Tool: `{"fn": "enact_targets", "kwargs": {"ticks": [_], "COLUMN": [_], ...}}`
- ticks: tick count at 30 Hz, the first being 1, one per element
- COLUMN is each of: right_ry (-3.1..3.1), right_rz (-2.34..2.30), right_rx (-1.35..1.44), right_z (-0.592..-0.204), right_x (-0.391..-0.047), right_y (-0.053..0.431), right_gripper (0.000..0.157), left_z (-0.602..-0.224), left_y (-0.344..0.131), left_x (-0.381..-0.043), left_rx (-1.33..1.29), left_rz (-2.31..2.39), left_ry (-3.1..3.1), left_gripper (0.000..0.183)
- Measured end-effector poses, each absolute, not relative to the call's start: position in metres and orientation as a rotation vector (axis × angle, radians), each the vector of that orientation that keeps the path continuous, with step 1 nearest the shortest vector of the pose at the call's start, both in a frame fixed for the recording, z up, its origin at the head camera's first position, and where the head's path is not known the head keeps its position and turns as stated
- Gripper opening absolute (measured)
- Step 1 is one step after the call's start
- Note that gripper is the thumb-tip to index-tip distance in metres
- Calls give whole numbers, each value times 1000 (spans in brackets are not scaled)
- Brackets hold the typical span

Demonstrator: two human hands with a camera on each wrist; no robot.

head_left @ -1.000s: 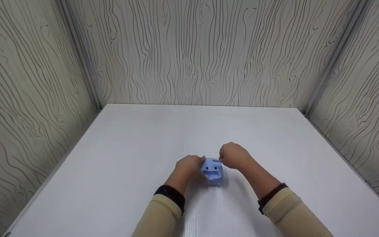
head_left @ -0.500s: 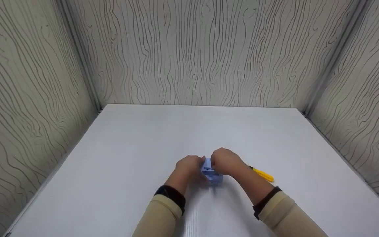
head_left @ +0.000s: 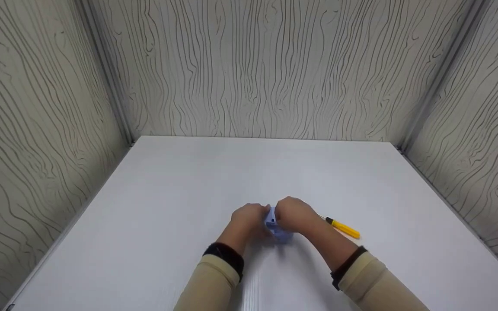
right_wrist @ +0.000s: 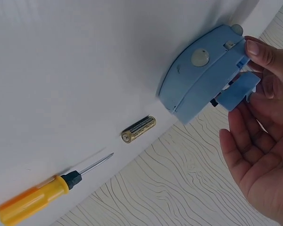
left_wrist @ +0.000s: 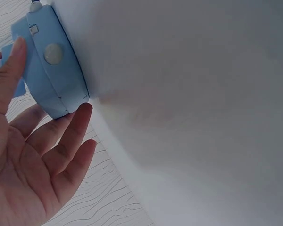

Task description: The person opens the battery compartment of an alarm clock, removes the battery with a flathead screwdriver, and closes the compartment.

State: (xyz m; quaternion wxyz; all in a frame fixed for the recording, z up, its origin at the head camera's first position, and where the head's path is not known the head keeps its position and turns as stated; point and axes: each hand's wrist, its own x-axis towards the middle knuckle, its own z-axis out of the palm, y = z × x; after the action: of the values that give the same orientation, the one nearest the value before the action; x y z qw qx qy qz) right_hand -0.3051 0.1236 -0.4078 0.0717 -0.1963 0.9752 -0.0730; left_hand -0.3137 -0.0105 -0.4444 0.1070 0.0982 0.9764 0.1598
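Observation:
A blue plastic device (right_wrist: 198, 75) with a round white button stands on the white table, its opened side towards the person. My left hand (head_left: 249, 218) grips it from the left, thumb on the upper part and fingers along the lower edge, as the left wrist view shows. Between the thumb and fingers of my right hand (right_wrist: 264, 141) is a small blue cover (right_wrist: 239, 91), pinched right at the device's opening. In the head view the right hand (head_left: 296, 216) hides most of that opening and the cover.
Right of the device lies a yellow-handled screwdriver (right_wrist: 37, 200), also visible beside the right forearm in the head view. A gold battery (right_wrist: 139, 129) lies between its tip and the device. Wood-grain panels (head_left: 249, 69) enclose the table (head_left: 180, 185).
My right hand has moved left and nearer, from the device's far right corner to over its opening. The screwdriver has come into sight from behind the right forearm. The left hand stays put.

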Motion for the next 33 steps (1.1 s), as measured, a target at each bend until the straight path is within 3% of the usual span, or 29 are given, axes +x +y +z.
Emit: {"fn": "enact_targets", "kwargs": {"ticks": [14,27,33], "right_ry": [2958,3146,3120], "right_rz": [-43,215,167], "right_rx": [-542,-798,-777], "right_z": [-413,-420,-424], "right_x": [-302,-291,-291], "right_y": [118,119,119], "right_gripper": [9,17,14], "left_z": [-443,-445,-444], "left_y": [-7,-9,-10], "left_x": [-315,-314,-315], "left_rx": [260,342,351], "left_rz": [483,383,367], "left_ry": [2848,2925,2923], "left_gripper": [82,75,75]}}
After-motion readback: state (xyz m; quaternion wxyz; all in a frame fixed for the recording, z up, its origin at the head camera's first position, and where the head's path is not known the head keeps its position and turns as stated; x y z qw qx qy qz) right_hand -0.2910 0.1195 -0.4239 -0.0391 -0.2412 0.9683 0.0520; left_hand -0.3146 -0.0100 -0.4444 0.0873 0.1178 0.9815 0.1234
